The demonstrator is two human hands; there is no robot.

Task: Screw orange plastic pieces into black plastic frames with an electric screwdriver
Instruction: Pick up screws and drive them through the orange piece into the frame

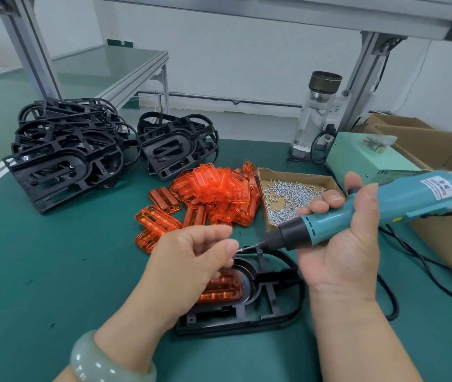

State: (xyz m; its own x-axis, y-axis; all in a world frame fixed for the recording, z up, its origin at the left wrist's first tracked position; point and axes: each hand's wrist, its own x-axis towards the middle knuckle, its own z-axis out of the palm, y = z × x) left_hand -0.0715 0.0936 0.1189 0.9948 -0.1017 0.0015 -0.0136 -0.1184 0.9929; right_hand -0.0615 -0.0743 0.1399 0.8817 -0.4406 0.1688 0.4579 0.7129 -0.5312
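A black plastic frame (271, 307) lies on the green mat in front of me, with an orange piece (223, 289) seated in its oval recess. My right hand (340, 241) grips a teal electric screwdriver (384, 205), its bit pointing left above the frame. My left hand (191, 260) pinches a small screw (242, 248) at the bit's tip, partly covering the orange piece. A heap of loose orange pieces (214, 194) sits behind. Stacks of black frames (65, 150) stand at the far left and centre.
A cardboard tray of several screws (288, 194) lies right of the orange heap. Behind it stand a pale green power box (362, 155), a clear bottle (315, 114) and cardboard boxes (426, 142). The screwdriver's black cable (423, 260) trails across the mat at right.
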